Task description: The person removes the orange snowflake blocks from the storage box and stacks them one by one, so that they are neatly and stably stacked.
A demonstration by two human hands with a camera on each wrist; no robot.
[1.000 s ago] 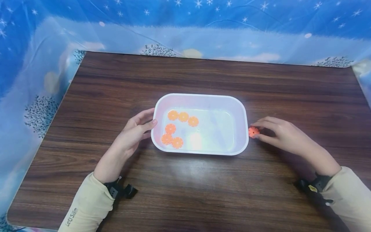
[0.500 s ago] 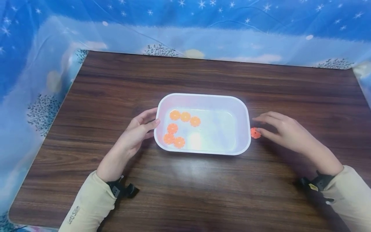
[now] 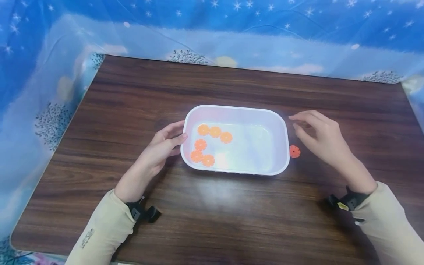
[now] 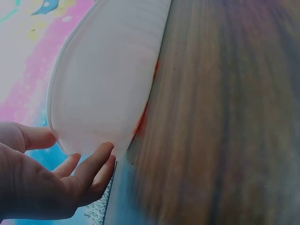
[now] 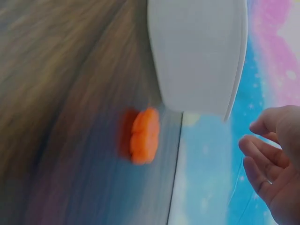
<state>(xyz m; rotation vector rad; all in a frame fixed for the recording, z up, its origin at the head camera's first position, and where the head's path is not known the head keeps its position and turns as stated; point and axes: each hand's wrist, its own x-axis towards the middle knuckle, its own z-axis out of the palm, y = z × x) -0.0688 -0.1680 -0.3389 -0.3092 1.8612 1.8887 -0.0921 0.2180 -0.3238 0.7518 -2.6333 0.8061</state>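
Note:
A white plastic tub (image 3: 238, 154) stands upright on the table. My left hand (image 3: 162, 147) grips its left end, thumb at the rim and fingers against the outer wall; the left wrist view shows this hand (image 4: 61, 173) against the tub's side (image 4: 105, 79). Several orange notched flower-shaped discs (image 3: 215, 131) lie in the tub's left part. One orange-red disc (image 3: 294, 151) sits on the table beside the tub's right wall. My right hand (image 3: 319, 136) hovers beyond that disc with bent fingers and nothing between them. In the right wrist view, the same disc (image 5: 145, 136) is apart from the hand (image 5: 276, 159).
A dark wood-grain table (image 3: 212, 217) spreads around the tub. Behind its far edge and along the left hangs a blue snow-patterned cloth (image 3: 198, 22). Both wrists carry black straps with small cameras (image 3: 144, 213).
My right hand has let go of the orange-red disc and moved up and away toward the table's far side. The disc stays beside the tub. The left hand keeps its hold; the view shifts slightly.

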